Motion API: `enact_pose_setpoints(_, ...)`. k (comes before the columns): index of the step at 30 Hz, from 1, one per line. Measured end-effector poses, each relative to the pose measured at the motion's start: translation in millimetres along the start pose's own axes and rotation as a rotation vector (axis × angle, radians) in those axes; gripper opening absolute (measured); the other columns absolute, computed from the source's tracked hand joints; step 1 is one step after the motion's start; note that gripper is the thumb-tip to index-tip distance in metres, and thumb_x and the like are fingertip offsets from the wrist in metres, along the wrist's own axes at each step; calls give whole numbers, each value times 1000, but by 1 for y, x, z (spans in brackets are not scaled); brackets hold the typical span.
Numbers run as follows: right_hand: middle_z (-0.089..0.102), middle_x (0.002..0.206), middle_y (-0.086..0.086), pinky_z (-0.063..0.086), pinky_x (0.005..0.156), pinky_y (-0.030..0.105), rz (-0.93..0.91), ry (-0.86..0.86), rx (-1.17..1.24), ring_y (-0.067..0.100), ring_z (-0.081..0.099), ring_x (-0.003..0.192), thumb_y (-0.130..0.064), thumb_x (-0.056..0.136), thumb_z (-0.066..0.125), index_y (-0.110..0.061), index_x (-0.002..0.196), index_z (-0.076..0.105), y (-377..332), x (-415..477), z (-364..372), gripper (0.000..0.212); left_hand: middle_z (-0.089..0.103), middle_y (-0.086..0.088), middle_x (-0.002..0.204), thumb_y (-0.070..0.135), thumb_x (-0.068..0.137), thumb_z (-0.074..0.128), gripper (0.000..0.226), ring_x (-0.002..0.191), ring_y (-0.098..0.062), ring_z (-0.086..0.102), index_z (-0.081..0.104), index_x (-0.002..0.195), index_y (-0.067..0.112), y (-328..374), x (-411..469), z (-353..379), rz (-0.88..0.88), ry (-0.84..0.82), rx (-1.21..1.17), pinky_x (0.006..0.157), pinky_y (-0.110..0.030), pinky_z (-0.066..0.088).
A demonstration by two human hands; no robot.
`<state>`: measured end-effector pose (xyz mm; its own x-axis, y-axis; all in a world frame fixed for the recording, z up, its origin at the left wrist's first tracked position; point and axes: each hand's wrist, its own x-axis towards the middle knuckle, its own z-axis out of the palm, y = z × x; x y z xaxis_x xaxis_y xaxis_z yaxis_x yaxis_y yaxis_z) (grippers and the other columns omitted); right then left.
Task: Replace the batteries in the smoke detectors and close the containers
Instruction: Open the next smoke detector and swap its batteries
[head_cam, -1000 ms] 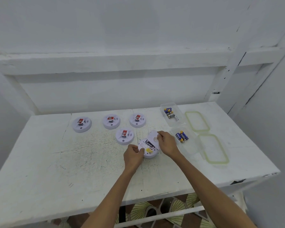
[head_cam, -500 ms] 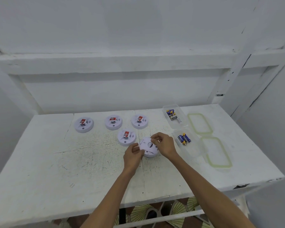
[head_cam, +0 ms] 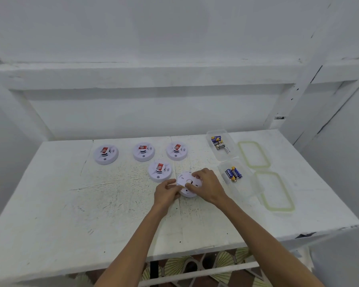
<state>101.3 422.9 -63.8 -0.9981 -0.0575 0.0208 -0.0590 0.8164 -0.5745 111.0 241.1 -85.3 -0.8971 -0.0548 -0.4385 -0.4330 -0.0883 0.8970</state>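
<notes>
Head view: hands on smoke detector

1. Four white smoke detectors sit label-up, three in a back row and one nearer.
2. A fifth detector lies back-up, right of the nearer one.
3. Two open clear containers hold batteries; their green-rimmed lids lie flat alongside.

I log even, cool-white light from above: the desk is bright without glare, a broad soft shadow lies under the shelf beam, and the left hand and right hand throw only faint shadows. Wide-angle bowing bends the beam and the desk edges toward the frame borders. Detail is soft throughout; the smoke detector gripped by both hands nearly merges with the white desk, and print on the batteries is unreadable.
</notes>
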Motion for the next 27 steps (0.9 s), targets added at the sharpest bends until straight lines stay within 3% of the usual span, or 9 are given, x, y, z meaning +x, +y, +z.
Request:
enact_pose_setpoints(4, 60, 109, 2, 41, 84, 29, -39, -58, -7, 21, 51, 104, -52, 79, 73, -19, 119, 67, 5, 0, -7, 52, 78, -7, 102, 9, 92, 65, 27, 94, -19, 74, 75, 117, 14, -1, 1, 0, 26, -17, -5, 85, -31, 62)
enact_pose_setpoints(11, 57, 118, 4, 44, 91, 32, -65, -94, -135, 21, 46, 112, -58, 75, 74, -19, 133, 60, -1, -4, -12, 71, 78, -4, 102, 4, 89, 65, 31, 86, -18, 70, 73, 118, 14, -4, 0, 1, 24, -34, 7, 88, -35, 61)
enact_pose_setpoints(17, 53, 117, 6, 35, 81, 24, -35, -46, -122, 21, 45, 109, -52, 77, 76, -14, 131, 62, -12, -4, -7, 67, 77, -8, 108, -1, 87, 71, 40, 98, -21, 73, 68, 125, 10, -4, -2, -3, 20, -91, -29, 82, -28, 59)
enact_pose_setpoints(27, 53, 115, 7, 41, 87, 29, -9, -150, -102, 21, 47, 109, -51, 78, 77, -15, 136, 59, -9, -4, -23, 70, 77, -8, 113, -4, 88, 69, 43, 103, -21, 73, 67, 129, 9, -1, -5, -2, 22, -109, -83, 79, -23, 58)
